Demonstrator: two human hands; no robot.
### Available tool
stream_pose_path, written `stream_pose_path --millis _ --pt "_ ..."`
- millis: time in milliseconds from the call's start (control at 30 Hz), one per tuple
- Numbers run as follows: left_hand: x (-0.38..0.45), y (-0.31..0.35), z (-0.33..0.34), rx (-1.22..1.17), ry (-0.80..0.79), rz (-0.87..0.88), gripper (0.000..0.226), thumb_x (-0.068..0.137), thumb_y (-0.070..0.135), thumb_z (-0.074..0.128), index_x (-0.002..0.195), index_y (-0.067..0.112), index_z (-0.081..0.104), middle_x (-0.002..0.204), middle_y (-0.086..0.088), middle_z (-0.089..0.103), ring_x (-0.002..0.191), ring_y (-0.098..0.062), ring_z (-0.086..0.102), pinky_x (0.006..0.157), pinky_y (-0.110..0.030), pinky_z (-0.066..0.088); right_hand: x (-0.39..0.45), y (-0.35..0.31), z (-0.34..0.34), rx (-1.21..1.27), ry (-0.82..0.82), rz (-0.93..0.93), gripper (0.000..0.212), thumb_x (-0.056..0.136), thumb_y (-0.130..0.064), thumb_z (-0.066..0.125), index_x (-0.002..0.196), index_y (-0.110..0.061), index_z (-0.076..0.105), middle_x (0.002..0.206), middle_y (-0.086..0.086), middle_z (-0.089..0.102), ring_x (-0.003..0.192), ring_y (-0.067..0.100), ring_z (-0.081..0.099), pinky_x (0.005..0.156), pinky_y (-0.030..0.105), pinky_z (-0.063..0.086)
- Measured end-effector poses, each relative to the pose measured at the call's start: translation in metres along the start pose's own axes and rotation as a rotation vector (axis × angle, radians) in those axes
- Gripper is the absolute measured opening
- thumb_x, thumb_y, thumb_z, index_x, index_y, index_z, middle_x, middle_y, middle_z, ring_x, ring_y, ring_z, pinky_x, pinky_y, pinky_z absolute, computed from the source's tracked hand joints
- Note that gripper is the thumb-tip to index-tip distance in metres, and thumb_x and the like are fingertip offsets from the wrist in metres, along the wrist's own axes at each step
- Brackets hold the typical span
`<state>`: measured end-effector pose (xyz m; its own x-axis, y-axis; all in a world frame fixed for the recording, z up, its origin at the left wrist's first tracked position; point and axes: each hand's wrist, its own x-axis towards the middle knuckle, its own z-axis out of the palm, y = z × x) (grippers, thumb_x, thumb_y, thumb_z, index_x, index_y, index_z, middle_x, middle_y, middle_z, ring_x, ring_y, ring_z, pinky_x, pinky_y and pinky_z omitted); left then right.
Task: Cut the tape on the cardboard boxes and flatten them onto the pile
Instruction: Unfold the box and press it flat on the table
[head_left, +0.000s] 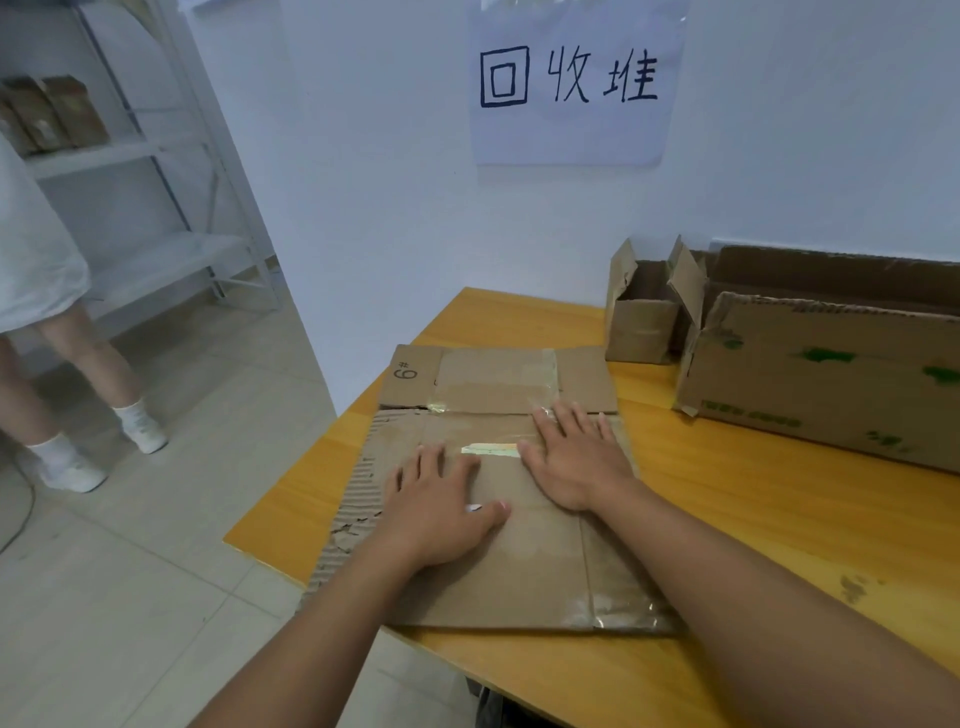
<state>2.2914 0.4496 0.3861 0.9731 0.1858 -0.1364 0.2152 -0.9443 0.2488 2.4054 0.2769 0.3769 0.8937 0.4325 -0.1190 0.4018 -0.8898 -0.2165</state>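
1. The flattened box (498, 519) is being pressed flat at the table (779, 519) corner, at about 6 o'clock in view; it is lying on another flat sheet marked "6#" (498, 382), so a pile is being built here.
2. The left hand (441, 512) and right hand (574, 460) are being held palm-down on the cardboard, fingers straight and spread; nothing is being gripped. Something small and white is showing at the left thumb; what it is cannot be told.
3. Step judged: flattening, nearly done for this box. Taped strips (491, 449) are being left on the surface.
4. Next move likely called for: a reach toward 2 o'clock for an unflattened box, and a cutter, which is not being seen.
5. The small open box (641, 325) at 1 o'clock is being shown with flaps up; contents cannot be told.
6. The large printed box (831, 379) at 2–3 o'clock is standing open; its inside is being hidden by the near wall.
7. A wall sign (569, 78) is hanging at 12 o'clock.
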Motion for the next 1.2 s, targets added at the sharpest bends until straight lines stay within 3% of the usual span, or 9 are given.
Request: stream_pose_path --millis 100,300,467,600,767,867,967,1067,1200 --pt "0.034 0.011 -0.016 -0.015 0.093 -0.027 0.075 0.083 0.074 0.034 0.149 0.04 0.024 0.163 -0.003 0.007 0.149 -0.028 0.002 0.117 -0.05 0.006 0.003 0.002 0.003 -0.002 0.011 -0.002 0.071 0.097 -0.065 0.012 0.159 -0.032 0.001 0.168 -0.001 -0.006 0.153 0.019 -0.01 0.121 0.043 -0.012" --pt "0.079 0.016 -0.008 0.026 0.057 0.021 0.063 0.099 0.061 0.018 0.157 0.037 0.01 0.166 0.004 -0.006 0.151 -0.025 -0.011 0.121 -0.047 -0.006 0.001 0.003 0.003 0.019 0.02 -0.003 0.064 0.1 -0.057 0.014 0.159 -0.034 0.002 0.168 -0.004 -0.004 0.153 0.017 -0.008 0.121 0.042 -0.01" --pt "0.085 0.01 -0.001 0.013 0.045 0.014 0.064 0.097 0.063 0.015 0.156 0.038 0.01 0.166 0.007 -0.004 0.152 -0.022 -0.008 0.122 -0.045 -0.005 0.022 0.007 -0.023 0.014 0.053 -0.002 0.052 0.099 -0.054 0.023 0.146 -0.038 0.035 0.159 0.0 0.028 0.145 0.026 0.022 0.114 0.048 0.015" --pt "0.086 0.008 0.003 0.012 0.029 0.012 0.067 0.095 0.067 0.014 0.156 0.04 0.003 0.165 0.007 -0.01 0.151 -0.021 -0.013 0.121 -0.045 -0.009 0.039 0.01 -0.022 0.028 -0.004 0.028 0.061 0.099 -0.059 0.022 0.155 -0.035 0.019 0.167 -0.003 0.007 0.154 0.025 -0.004 0.122 0.048 -0.005" --pt "0.09 0.005 0.006 0.04 0.012 0.027 0.082 0.087 0.075 0.021 0.156 0.037 -0.002 0.164 0.004 -0.015 0.15 -0.024 -0.018 0.119 -0.046 -0.01 0.042 0.017 -0.007 0.023 0.031 0.032 0.069 0.096 -0.066 0.015 0.157 -0.037 0.011 0.167 -0.007 0.003 0.154 0.021 -0.006 0.122 0.046 -0.007" --pt "0.085 0.0 -0.001 -0.038 0.035 0.079 0.077 0.088 0.065 0.036 0.155 0.036 0.011 0.166 0.002 -0.006 0.151 -0.023 -0.012 0.12 -0.045 -0.007 0.039 0.016 -0.006 0.049 0.189 -0.002 0.062 0.096 -0.061 0.025 0.151 -0.031 0.032 0.161 -0.003 0.028 0.15 0.022 0.018 0.121 0.045 0.01" --pt "0.073 -0.001 -0.008 -0.018 0.134 0.176 0.07 0.091 0.062 0.044 0.152 0.034 0.023 0.166 0.001 0.006 0.152 -0.023 -0.005 0.12 -0.044 -0.005 0.027 0.013 -0.01 0.099 0.45 -0.087 0.042 0.096 -0.042 0.042 0.129 -0.02 0.056 0.13 0.0 0.058 0.122 0.023 0.05 0.102 0.04 0.036" --pt "0.054 0.0 -0.014 0.035 0.209 0.117 0.067 0.093 0.065 0.039 0.152 0.034 0.025 0.165 -0.002 0.008 0.152 -0.027 -0.003 0.121 -0.046 -0.002 0.012 0.01 -0.016 0.074 0.589 -0.097 0.031 0.094 -0.033 0.048 0.113 -0.016 0.065 0.114 0.001 0.063 0.109 0.022 0.053 0.093 0.039 0.039" --pt "0.017 -0.016 -0.022 -0.023 0.223 0.029 0.061 0.094 0.064 0.037 0.147 0.033 0.032 0.162 -0.005 0.017 0.15 -0.027 0.009 0.121 -0.044 0.007 -0.018 0.012 -0.026 0.01 0.418 0.087 0.044 0.093 -0.048 0.04 0.125 -0.021 0.055 0.133 0.007 0.05 0.123 0.027 0.04 0.099 0.043 0.036"
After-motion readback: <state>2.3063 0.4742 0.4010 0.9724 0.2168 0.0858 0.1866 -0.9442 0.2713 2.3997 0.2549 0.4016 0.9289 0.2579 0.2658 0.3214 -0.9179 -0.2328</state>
